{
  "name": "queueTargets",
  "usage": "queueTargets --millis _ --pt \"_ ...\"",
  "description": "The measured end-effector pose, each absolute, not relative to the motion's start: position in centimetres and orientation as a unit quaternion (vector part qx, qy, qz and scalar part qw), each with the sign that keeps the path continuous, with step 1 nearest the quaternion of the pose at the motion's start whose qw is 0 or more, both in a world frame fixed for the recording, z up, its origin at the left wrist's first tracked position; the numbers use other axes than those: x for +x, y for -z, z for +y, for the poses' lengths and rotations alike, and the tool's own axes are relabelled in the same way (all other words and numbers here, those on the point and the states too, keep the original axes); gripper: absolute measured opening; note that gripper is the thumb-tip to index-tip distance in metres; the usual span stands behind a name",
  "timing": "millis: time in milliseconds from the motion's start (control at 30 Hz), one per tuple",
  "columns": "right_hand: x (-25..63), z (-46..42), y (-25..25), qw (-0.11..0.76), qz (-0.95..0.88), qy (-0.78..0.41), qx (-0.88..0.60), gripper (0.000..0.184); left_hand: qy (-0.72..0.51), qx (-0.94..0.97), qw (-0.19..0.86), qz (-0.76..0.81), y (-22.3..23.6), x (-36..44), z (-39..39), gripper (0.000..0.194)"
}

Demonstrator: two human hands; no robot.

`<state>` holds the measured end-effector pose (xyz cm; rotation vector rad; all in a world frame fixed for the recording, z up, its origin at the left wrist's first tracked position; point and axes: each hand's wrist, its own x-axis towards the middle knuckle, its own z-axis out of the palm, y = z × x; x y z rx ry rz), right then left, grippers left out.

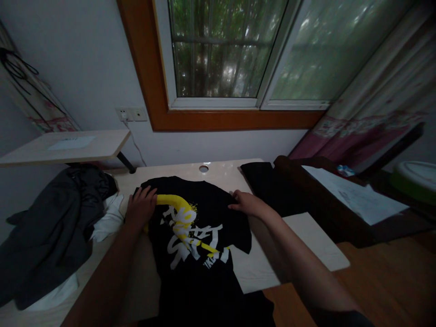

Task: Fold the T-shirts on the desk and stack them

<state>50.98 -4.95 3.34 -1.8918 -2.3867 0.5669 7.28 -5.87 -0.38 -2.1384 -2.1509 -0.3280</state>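
Observation:
A black T-shirt (197,218) with white lettering and a yellow streak is spread on the pale table (262,272), its lower part reaching toward me at the bottom of the view. My left hand (143,205) rests flat on the shirt's left shoulder or sleeve area, its fingers stretched over the cloth. At the shirt's upper right edge, my right hand (245,202) has its fingers bent, with thumb and forefinger closed on the fabric.
Dark grey clothing (51,227) and white cloth (111,218) are heaped at the left, below a raised shelf (105,147). Folded black cloth (272,186) lies at the right, beside a dark brown piece of furniture with a paper sheet (357,193). A window stands behind.

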Motion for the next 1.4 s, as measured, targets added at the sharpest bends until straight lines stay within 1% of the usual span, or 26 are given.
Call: queueTargets --millis 67,100,233,267,333,433,600,700,800,900,1000,1100,1200,1300,1400 --pt "51.3 -4.9 -3.8 0.021 -0.758 -0.245 -0.604 0.037 0.107 -0.696 0.042 -0.709 0.3 7.1 -5.9 0.050" --pt "51.4 -4.9 -4.0 0.038 -0.752 -0.285 -0.592 0.036 0.108 -0.696 0.041 -0.709 0.3 7.1 -5.9 0.049" --pt "51.5 -5.3 -4.4 0.170 -0.683 -0.505 -0.499 0.035 0.113 -0.703 0.045 -0.701 0.6 6.8 -5.9 0.050" --pt "51.6 -5.4 -4.3 0.207 -0.651 -0.548 -0.483 0.036 0.115 -0.705 0.048 -0.698 0.8 6.7 -5.8 0.051" --pt "51.7 -5.4 -4.0 0.272 -0.584 -0.598 -0.477 0.039 0.119 -0.706 0.053 -0.696 1.1 6.4 -5.6 0.051" --pt "52.2 -4.7 -3.5 0.349 -0.517 -0.596 -0.506 0.043 0.126 -0.702 0.051 -0.699 1.7 5.9 -5.3 0.050" --pt "53.4 -2.4 -4.1 0.442 -0.510 -0.480 -0.560 0.038 0.134 -0.691 0.051 -0.709 2.5 5.4 -4.8 0.049" --pt "54.4 -0.9 -5.1 0.473 -0.520 -0.406 -0.585 0.038 0.134 -0.694 0.053 -0.706 2.7 5.2 -4.7 0.050" --pt "55.3 -0.1 -5.7 0.446 -0.551 -0.342 -0.617 0.042 0.134 -0.692 0.058 -0.707 2.6 5.0 -4.7 0.050" --pt "55.7 -0.4 -5.4 0.351 -0.601 -0.302 -0.651 0.049 0.142 -0.688 0.063 -0.709 2.4 4.9 -4.7 0.050" --pt "55.5 -1.4 -4.6 0.251 -0.639 -0.325 -0.651 0.063 0.151 -0.686 0.064 -0.709 2.4 4.7 -4.6 0.050" --pt "55.0 -2.1 -3.9 0.213 -0.662 -0.358 -0.623 0.069 0.149 -0.686 0.057 -0.710 2.5 4.5 -4.5 0.050" --pt "54.9 -2.0 -3.8 0.200 -0.689 -0.314 -0.622 0.066 0.150 -0.685 0.053 -0.711 2.6 4.4 -4.4 0.051" --pt "55.3 -1.4 -4.2 0.204 -0.703 -0.186 -0.656 0.054 0.157 -0.689 0.054 -0.706 2.7 4.3 -4.4 0.050" --pt "55.7 -0.9 -5.1 0.244 -0.680 -0.055 -0.689 0.042 0.169 -0.693 0.057 -0.699 2.6 4.4 -4.4 0.051"
